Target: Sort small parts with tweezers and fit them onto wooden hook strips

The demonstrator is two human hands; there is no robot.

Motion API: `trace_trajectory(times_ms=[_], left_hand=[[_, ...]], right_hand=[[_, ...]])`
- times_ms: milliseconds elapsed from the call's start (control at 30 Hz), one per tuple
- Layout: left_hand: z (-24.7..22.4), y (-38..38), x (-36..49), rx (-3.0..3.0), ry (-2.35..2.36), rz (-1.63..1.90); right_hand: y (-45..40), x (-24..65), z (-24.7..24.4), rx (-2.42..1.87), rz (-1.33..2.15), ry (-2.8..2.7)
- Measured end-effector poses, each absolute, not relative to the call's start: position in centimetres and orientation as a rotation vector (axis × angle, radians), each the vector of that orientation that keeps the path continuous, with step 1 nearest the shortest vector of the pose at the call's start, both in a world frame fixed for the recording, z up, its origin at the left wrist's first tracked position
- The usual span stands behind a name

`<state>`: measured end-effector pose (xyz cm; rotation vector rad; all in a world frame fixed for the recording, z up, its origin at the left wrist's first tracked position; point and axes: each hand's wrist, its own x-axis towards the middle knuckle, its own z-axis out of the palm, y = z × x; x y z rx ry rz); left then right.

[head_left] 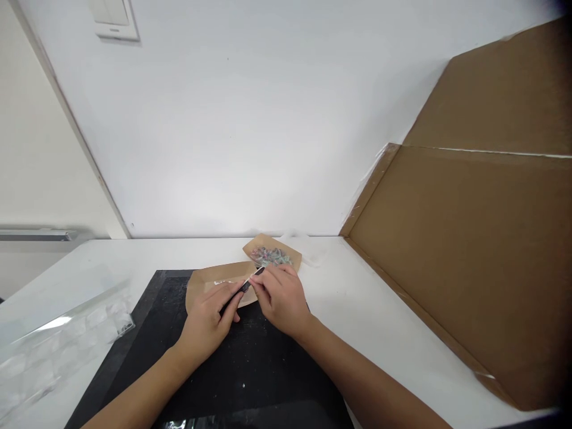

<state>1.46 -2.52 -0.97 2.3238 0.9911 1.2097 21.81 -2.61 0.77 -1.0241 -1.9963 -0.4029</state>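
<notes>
A small dark strip with a pale edge (244,286) is held between both hands, above a brown paper tray (201,280). My left hand (210,316) pinches its lower left part. At its upper right end, the fingers of my right hand (281,295) are closed on it. Some small white pieces show inside the tray, which my hands partly cover. Just behind my right hand, a second brown paper tray (251,243) holds a heap of small grey-green and pink pieces (271,256).
A black mat (259,369) lies under my hands on the white table (357,316). At the left is a clear plastic organizer with compartments (67,339). Large cardboard panels (465,256) stand along the right. A white wall (241,131) rises behind the table.
</notes>
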Motion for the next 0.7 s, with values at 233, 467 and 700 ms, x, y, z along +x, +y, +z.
trace_trajectory(times_ms=[233,467,700], left_hand=[[-0.63,-2.61,1.42,2.272,1.022,1.186],[-0.51,-2.55,1.48,2.292,0.988,1.207],[-0.12,-2.70,1.54,2.225,1.027,1.136]], right_hand=[[-2.48,21.83,0.67,-1.065,-0.420,-1.923],[-2.81,21.36,0.47,-1.037,-0.412,-1.992],[-2.68,21.58,0.62,-1.100,-0.394,-1.886]])
